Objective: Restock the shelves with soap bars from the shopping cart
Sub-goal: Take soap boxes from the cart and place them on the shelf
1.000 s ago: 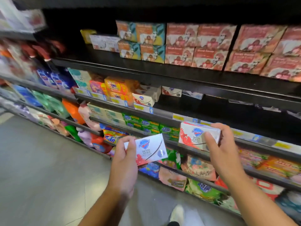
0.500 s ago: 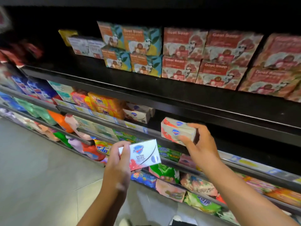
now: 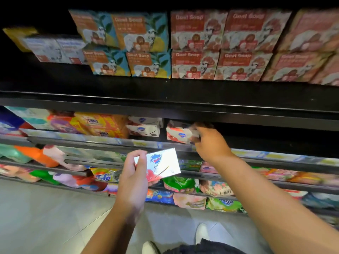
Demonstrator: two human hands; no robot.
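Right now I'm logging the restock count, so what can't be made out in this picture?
Head view:
Shopping cart: outside the frame.
Soap box in the right hand: blurred, its right end covered by fingers; set down or not, cannot tell.
Shelf space behind it: dark, under the upper shelf edge.
Price labels: blurred, unreadable.

Upper-shelf boxes point(image 3: 195, 60) read "Goat Soap". The carton point(image 3: 165, 163) in the left hand point(image 3: 132, 182) reads "Safeguard"; orange packs point(image 3: 95, 123) on the middle shelf point(image 3: 82, 139) read "OMO".
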